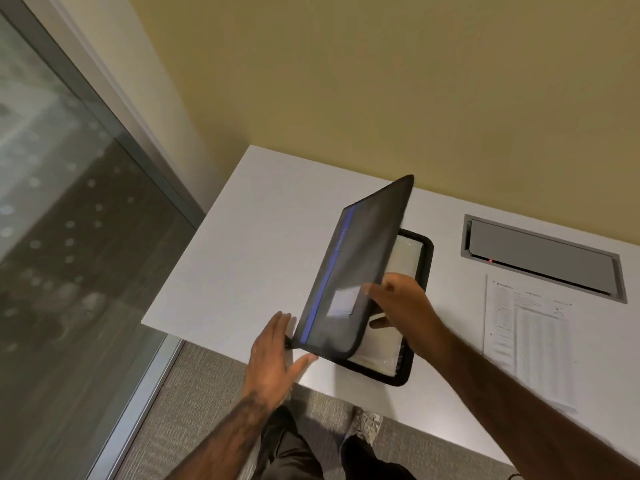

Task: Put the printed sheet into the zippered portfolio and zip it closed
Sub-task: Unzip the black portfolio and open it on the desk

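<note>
Hands prop portfolio open; printed sheet outside on table

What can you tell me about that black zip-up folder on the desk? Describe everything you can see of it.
The portfolio is black, seemingly fabric, with rounded corners, a blue stripe along its cover and a pale label near the lower end. It lies unzipped near the front edge of the white table, the cover lifted steeply. The right hand holds the cover's edge; the open left hand is at its near corner. Inside, pale, glossy-looking pages show. The printed sheet lies apart, to its right.
</note>
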`<state>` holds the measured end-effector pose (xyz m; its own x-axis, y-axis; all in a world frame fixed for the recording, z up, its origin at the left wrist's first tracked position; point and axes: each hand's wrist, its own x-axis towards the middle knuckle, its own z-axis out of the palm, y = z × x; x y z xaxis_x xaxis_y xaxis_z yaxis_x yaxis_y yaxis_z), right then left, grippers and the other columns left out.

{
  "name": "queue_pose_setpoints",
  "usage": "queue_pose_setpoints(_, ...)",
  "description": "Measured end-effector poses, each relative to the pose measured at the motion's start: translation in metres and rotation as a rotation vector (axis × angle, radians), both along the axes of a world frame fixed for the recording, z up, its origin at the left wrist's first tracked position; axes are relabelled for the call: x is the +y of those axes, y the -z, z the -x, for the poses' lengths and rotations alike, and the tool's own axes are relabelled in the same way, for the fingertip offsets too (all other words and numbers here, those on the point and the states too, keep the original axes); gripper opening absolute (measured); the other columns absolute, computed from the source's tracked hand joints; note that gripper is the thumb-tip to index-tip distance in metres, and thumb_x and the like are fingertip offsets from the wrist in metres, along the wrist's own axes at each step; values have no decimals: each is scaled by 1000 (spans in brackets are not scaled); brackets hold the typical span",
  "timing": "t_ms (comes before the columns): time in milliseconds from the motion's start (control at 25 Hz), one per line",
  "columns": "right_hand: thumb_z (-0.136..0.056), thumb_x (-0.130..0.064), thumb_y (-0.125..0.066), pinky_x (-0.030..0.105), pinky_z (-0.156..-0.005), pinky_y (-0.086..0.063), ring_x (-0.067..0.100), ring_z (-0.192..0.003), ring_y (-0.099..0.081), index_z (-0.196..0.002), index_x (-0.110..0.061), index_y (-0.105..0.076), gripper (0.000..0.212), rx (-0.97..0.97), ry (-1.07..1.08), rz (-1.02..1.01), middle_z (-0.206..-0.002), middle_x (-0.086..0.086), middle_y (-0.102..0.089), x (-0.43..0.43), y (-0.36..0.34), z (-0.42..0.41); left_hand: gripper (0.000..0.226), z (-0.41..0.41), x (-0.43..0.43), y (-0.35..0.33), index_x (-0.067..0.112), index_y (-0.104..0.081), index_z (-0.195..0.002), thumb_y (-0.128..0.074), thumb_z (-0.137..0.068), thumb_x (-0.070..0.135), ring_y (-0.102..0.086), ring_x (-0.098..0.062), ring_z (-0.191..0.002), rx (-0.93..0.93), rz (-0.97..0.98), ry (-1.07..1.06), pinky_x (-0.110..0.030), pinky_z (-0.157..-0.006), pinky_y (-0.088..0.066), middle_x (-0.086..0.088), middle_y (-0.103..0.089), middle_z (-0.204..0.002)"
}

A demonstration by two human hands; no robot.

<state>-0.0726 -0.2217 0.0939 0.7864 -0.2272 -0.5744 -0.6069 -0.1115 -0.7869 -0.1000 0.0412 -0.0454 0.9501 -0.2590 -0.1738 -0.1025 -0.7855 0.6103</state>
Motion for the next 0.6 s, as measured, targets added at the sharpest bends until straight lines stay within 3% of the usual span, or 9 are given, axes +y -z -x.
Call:
queue_pose_setpoints(80, -93, -36, -63, 38, -65, -65, 22, -72, -76, -91, 2, -63, 37, -82, -93, 136, -86, 16, -74, 29, -12, -20, 91, -6, -5, -8, 32, -25, -154, -50, -79, 78, -48, -11, -135, 59, 82, 5, -37, -107, -48, 10, -33, -159)
queue_pose_setpoints(160, -90, -52, -58, 45, -71, -61, 29, -76, -73, -84, 2, -60, 54, -191, -204, 235, -82, 18, -71, 54, -18, -38, 79, -12, -7, -20, 42, -26, -149, -46, -82, 79, -62, 4, -107, 74, 161, -30, -29, -85, -57, 22, -46, -144)
queue_pose_setpoints(240, -87, -67, -47, 49, -74, -59, 31, -79, -70, -84, -1, -60, 67, -256, -314, 271, -83, 17, -69, 74, -13, -53, 68, -19, -5, -34, 41, -39, -142, -43, -86, 80, -63, 12, -78, 33, 226, -100, -10, -60, -50, 25, -62, -102)
queue_pose_setpoints(280, -86, -72, -41, 49, -74, -59, 30, -80, -68, -85, -4, -60, 70, -260, -358, 278, -84, 15, -68, 81, -6, -58, 67, -21, -3, -40, 35, -47, -137, -43, -87, 79, -63, 9, -70, 15, 281, -142, -6, -51, -43, 23, -60, -79)
queue_pose_setpoints(320, -86, -74, -37, 49, -76, -59, 27, -79, -67, -87, -9, -61, 70, -248, -392, 293, -84, 12, -67, 88, 4, -61, 66, -25, 1, -47, 30, -52, -134, -44, -88, 77, -65, 3, -70, 8, 363, -185, -5, -48, -42, 21, -58, -70)
queue_pose_setpoints(400, -88, -76, -32, 47, -80, -57, 19, -82, -64, -92, -18, -62, 65, -210, -456, 360, -88, 3, -66, 98, 32, -63, 58, -36, 13, -60, 31, -52, -136, -49, -92, 68, -69, -4, -89, 10, 556, -264, -8, -62, -51, 18, -68, -96)
queue_pose_setpoints(480, -91, -74, -30, 41, -86, -56, 15, -94, -63, -104, -25, -61, 60, -156, -536, 450, -104, -2, -65, 100, 64, -59, 54, -50, 27, -72, 37, -49, -139, -54, -92, 62, -65, -2, -109, -11, 644, -346, -12, -74, -55, 17, -63, -124)
queue_pose_setpoints(600, -93, -70, -36, 40, -104, -47, 23, -127, -52, -133, -25, -51, 62, -58, -643, 669, -141, 2, -54, 89, 108, -48, 47, -74, 52, -86, 44, -46, -138, -57, -94, 53, -64, -9, -110, -54, 590, -462, -22, -70, -58, 18, -55, -137)
